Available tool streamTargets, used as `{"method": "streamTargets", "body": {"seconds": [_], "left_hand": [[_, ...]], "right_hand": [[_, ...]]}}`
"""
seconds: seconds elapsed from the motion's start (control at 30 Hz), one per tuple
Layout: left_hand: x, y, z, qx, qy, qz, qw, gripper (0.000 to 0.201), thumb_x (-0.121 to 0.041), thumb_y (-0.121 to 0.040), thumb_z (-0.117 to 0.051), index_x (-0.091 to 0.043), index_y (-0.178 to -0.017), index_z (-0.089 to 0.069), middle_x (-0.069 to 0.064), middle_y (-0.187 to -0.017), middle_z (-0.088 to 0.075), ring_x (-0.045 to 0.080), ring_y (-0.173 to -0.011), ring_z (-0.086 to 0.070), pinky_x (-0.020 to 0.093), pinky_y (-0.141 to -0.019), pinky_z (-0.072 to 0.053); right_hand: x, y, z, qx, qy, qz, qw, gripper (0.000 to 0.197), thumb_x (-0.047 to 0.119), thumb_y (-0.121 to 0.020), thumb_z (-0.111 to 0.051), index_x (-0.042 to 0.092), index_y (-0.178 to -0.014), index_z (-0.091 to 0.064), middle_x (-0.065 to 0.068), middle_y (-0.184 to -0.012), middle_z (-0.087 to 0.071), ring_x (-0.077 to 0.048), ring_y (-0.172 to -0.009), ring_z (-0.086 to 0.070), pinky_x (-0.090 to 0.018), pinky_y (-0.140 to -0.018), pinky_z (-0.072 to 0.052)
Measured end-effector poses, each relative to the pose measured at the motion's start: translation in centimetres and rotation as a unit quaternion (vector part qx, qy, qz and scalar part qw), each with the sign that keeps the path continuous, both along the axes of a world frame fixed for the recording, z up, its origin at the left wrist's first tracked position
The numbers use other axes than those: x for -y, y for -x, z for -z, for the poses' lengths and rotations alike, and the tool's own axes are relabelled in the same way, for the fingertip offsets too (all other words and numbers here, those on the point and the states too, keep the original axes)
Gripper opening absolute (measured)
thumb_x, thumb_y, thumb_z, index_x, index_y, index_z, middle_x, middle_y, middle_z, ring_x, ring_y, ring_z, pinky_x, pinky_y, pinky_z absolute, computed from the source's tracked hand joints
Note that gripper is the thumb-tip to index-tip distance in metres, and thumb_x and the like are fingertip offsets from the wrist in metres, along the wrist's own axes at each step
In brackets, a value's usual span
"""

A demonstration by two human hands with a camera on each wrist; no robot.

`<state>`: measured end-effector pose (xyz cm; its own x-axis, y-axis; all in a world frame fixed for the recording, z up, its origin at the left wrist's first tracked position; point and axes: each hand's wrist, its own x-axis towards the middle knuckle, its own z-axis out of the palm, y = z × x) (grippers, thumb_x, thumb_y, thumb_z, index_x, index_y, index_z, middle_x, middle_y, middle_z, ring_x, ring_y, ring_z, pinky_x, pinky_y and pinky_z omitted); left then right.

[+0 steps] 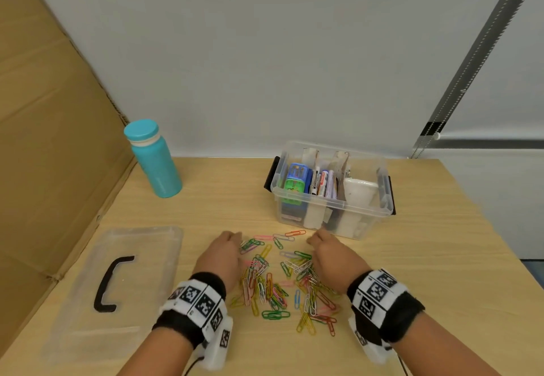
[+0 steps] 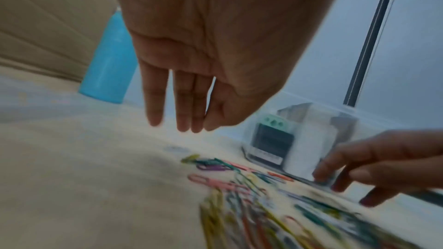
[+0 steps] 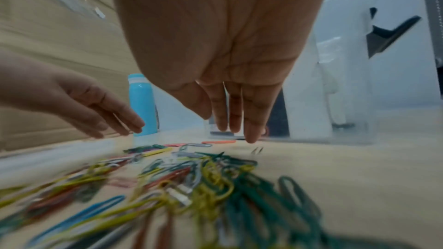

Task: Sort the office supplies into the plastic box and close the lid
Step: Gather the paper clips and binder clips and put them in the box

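Note:
Several coloured paper clips (image 1: 279,278) lie scattered on the wooden table (image 1: 426,257), blurred in the wrist views (image 2: 239,186) (image 3: 191,177). My left hand (image 1: 223,253) hovers over the pile's left side with straight fingers (image 2: 182,101), holding nothing. My right hand (image 1: 332,253) hovers over the right side, its fingers (image 3: 235,109) straight and pointing down, also holding nothing. Behind the clips stands the clear plastic box (image 1: 379,199) without its lid, holding a blue and green sharpener, markers and white items. The clear lid (image 1: 88,311) with a black handle lies flat at the left.
A turquoise bottle (image 1: 154,159) stands at the back left of the table. A brown cardboard panel (image 1: 44,140) walls off the left side. A pale wall rises behind the table. The table's right edge falls away beyond the box.

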<state>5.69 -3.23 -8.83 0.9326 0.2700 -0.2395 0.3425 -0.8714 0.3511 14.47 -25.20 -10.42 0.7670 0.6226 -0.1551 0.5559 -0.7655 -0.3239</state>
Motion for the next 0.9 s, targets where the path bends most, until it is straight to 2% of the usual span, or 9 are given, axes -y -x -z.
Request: {"method": "streamTargets", "body": {"seconds": [0.1, 0.2, 0.27, 0.33, 0.43, 0.57, 0.67, 0.77, 0.9], "left_hand": [[-0.5, -2.0, 0.2, -0.083, -0.040, 0.019, 0.996, 0.065, -0.010, -0.093, -0.045, -0.011, -0.151, -0.015, 0.003, -0.160, -0.009, 0.022, -0.146, -0.014, 0.039, -0.119, -0.022], [0.5, -2.6, 0.7, -0.115, -0.026, 0.050, 0.992, 0.059, -0.013, -0.096, -0.040, -0.010, -0.150, -0.015, 0.008, -0.160, -0.007, 0.028, -0.145, -0.015, 0.037, -0.118, -0.022], [1.3, -2.3, 0.9, -0.099, -0.024, 0.076, 0.992, 0.054, -0.023, -0.099, -0.035, -0.010, -0.149, -0.019, 0.008, -0.158, -0.013, 0.029, -0.143, -0.018, 0.036, -0.117, -0.024], [1.8, -1.5, 1.1, -0.081, -0.020, 0.106, 0.991, 0.058, -0.036, -0.097, -0.041, -0.012, -0.148, -0.024, 0.006, -0.152, -0.023, 0.026, -0.138, -0.024, 0.035, -0.114, -0.028], [2.3, -0.5, 1.7, -0.053, -0.028, 0.125, 0.990, 0.069, -0.042, -0.088, -0.057, -0.019, -0.146, -0.028, 0.001, -0.141, -0.033, 0.021, -0.130, -0.032, 0.033, -0.109, -0.036], [2.8, -0.5, 1.5, -0.023, 0.000, 0.095, 0.995, 0.054, -0.030, -0.088, -0.061, -0.023, -0.137, -0.043, 0.000, -0.130, -0.043, 0.020, -0.120, -0.046, 0.031, -0.102, -0.042], [3.5, -0.8, 1.2, -0.019, -0.009, 0.082, 0.996, 0.038, -0.026, -0.089, -0.059, -0.019, -0.127, -0.053, 0.002, -0.123, -0.050, 0.021, -0.112, -0.054, 0.030, -0.096, -0.045], [3.7, -1.1, 1.2, -0.025, -0.010, 0.078, 0.997, 0.031, -0.024, -0.091, -0.055, -0.019, -0.121, -0.059, 0.005, -0.121, -0.055, 0.022, -0.111, -0.055, 0.029, -0.096, -0.044], [3.2, -1.3, 0.8, -0.014, 0.029, 0.064, 0.997, 0.026, -0.024, -0.090, -0.057, -0.020, -0.114, -0.066, 0.004, -0.116, -0.061, 0.020, -0.109, -0.057, 0.025, -0.091, -0.041]], "right_hand": [[-1.4, -1.6, 0.1, 0.000, 0.013, -0.014, 1.000, 0.048, 0.011, -0.093, -0.042, 0.011, -0.140, -0.035, -0.006, -0.135, -0.037, -0.024, -0.125, -0.038, -0.035, -0.101, -0.042], [-2.4, -1.4, 1.0, -0.007, 0.056, -0.006, 0.998, 0.053, 0.035, -0.097, -0.038, 0.014, -0.145, -0.026, -0.006, -0.144, -0.030, -0.025, -0.131, -0.030, -0.040, -0.102, -0.042], [-2.6, -0.6, 1.1, -0.006, 0.086, 0.007, 0.996, 0.062, 0.052, -0.094, -0.037, 0.017, -0.144, -0.027, -0.005, -0.142, -0.030, -0.025, -0.131, -0.029, -0.041, -0.100, -0.043], [-2.3, 0.6, 0.9, -0.018, 0.099, 0.000, 0.995, 0.069, 0.060, -0.088, -0.042, 0.019, -0.142, -0.029, -0.004, -0.137, -0.031, -0.024, -0.126, -0.031, -0.039, -0.101, -0.041], [-1.5, 2.4, 0.6, -0.026, 0.100, -0.015, 0.995, 0.063, 0.051, -0.086, -0.053, 0.020, -0.137, -0.035, -0.004, -0.132, -0.032, -0.024, -0.120, -0.032, -0.037, -0.098, -0.041], [-1.7, 3.6, 0.3, -0.036, 0.064, 0.012, 0.997, 0.033, 0.017, -0.091, -0.051, 0.020, -0.123, -0.043, -0.006, -0.127, -0.036, -0.028, -0.113, -0.037, -0.037, -0.088, -0.043], [-2.3, 3.6, 0.3, -0.038, 0.058, 0.020, 0.997, 0.033, 0.000, -0.088, -0.045, 0.017, -0.115, -0.048, -0.008, -0.120, -0.042, -0.029, -0.107, -0.044, -0.033, -0.077, -0.039], [-2.4, 3.3, 0.5, -0.033, 0.034, 0.031, 0.998, 0.032, 0.001, -0.088, -0.047, 0.017, -0.114, -0.057, -0.008, -0.116, -0.050, -0.027, -0.104, -0.051, -0.029, -0.076, -0.039], [-1.3, 2.7, -0.2, -0.053, -0.024, 0.056, 0.997, 0.029, 0.009, -0.091, -0.050, 0.019, -0.113, -0.066, -0.005, -0.112, -0.060, -0.023, -0.105, -0.056, -0.025, -0.085, -0.040]]}}
